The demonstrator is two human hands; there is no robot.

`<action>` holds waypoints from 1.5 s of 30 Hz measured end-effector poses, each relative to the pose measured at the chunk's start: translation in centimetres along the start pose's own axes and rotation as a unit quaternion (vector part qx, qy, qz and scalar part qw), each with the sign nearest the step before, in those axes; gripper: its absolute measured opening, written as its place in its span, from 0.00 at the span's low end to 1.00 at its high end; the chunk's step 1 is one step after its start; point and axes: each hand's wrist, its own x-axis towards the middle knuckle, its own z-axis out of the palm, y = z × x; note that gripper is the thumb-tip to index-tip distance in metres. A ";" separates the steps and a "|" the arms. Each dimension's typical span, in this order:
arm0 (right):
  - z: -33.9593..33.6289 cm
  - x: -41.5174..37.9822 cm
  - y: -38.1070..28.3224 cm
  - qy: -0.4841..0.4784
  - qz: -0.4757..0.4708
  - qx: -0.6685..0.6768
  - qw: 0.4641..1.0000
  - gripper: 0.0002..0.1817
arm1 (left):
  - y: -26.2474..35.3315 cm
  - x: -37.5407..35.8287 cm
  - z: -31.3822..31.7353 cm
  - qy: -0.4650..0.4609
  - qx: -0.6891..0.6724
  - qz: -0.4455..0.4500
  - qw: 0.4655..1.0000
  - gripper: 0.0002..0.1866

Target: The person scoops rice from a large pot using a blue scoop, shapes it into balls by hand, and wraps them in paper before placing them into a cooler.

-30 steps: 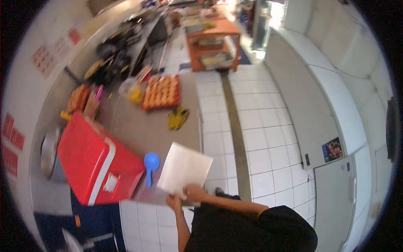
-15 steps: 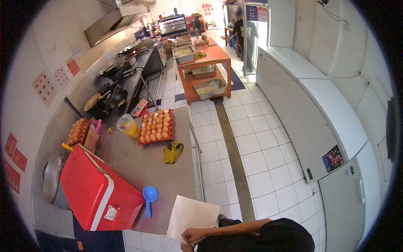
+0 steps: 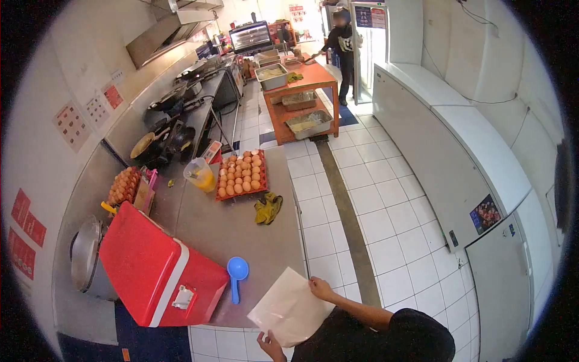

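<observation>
A cream-white, glossy, creased plastic sheet (image 3: 289,306) lies slanted in front of my body, just off the table's near right corner. My right hand (image 3: 321,289) is closed on its upper right edge. By the lower left edge of the sheet is my left hand (image 3: 271,346), thumb and fingers apart, fingertips right at the edge. A blue scoop (image 3: 237,269) rests on the steel table (image 3: 208,235) to the left of the sheet. Beside the scoop stands a red cooler box (image 3: 148,265) with a white band and latch.
Farther along the table are a tray of eggs (image 3: 242,175), a jug with yellow liquid (image 3: 199,175) and a yellow-green cloth (image 3: 268,208). More eggs (image 3: 123,185) stand by the wall. Chest freezers (image 3: 434,157) line the right. A person (image 3: 344,48) stands beyond the orange table (image 3: 309,76).
My hands have moved apart; the right one now grips the sheet's upper right edge. The sheet has turned. My view has shifted slightly. The far person has turned and reaches toward the orange table.
</observation>
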 end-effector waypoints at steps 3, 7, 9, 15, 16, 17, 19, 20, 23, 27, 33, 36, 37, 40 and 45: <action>0.7 -1.5 -0.4 0.050 0.004 0.007 0.999 0.19 | 0.9 1.4 -0.7 -0.056 -0.145 -0.023 0.988 0.16; 0.9 -3.4 -2.0 -0.098 0.208 0.166 0.959 0.27 | 1.0 4.4 -2.0 -0.113 -0.151 -0.042 0.981 0.16; 0.5 -4.8 -4.4 -0.119 0.235 0.289 0.920 0.28 | 3.5 3.9 -2.7 -0.142 -0.220 -0.047 0.964 0.16; 0.9 -5.5 -4.2 -0.164 0.250 0.569 0.766 0.27 | 7.4 2.3 -2.2 -0.196 -0.343 -0.068 0.916 0.19; 0.8 -5.7 -4.0 -0.153 0.251 0.583 0.758 0.27 | 6.8 2.4 -2.0 -0.209 -0.354 -0.091 0.907 0.19; 0.6 -5.7 -3.8 -0.143 0.251 0.595 0.750 0.26 | 4.3 3.0 -2.1 -0.207 -0.346 -0.133 0.906 0.21; 0.2 -5.9 -3.2 -0.152 0.248 0.595 0.749 0.25 | -5.2 5.8 -1.2 -0.229 -0.358 -0.187 0.886 0.22; 0.0 -5.9 -2.6 -0.157 0.247 0.596 0.748 0.25 | -7.5 6.4 -0.6 -0.252 -0.366 -0.245 0.862 0.24; -1.1 -5.6 -1.0 -0.189 0.253 0.574 0.755 0.25 | 1.3 0.9 -1.2 -0.303 -0.270 -0.132 0.904 0.28; -3.4 -5.7 -1.1 -0.193 0.250 0.531 0.786 0.25 | 0.2 2.5 -1.8 -0.255 -0.097 -0.063 0.960 0.26; -4.3 -4.3 -0.8 -0.174 0.266 0.445 0.837 0.30 | 0.4 2.6 1.7 -0.145 -0.119 -0.110 0.976 0.15; -5.3 -4.1 -1.3 -0.157 0.256 0.412 0.860 0.34 | 3.6 -0.7 3.6 -0.085 -0.054 0.046 0.994 0.10; -5.4 -3.9 -1.1 -0.130 0.246 0.385 0.880 0.33 | 4.4 -1.6 3.9 -0.038 0.007 0.090 0.995 0.10; -5.3 -3.6 0.3 -0.115 0.237 0.412 0.873 0.31 | 1.6 -1.2 3.9 -0.027 0.034 0.073 0.996 0.12; -8.8 -5.2 -0.2 -0.099 0.231 0.275 0.928 0.24 | 3.9 -4.6 5.0 -0.069 -0.072 0.016 0.995 0.18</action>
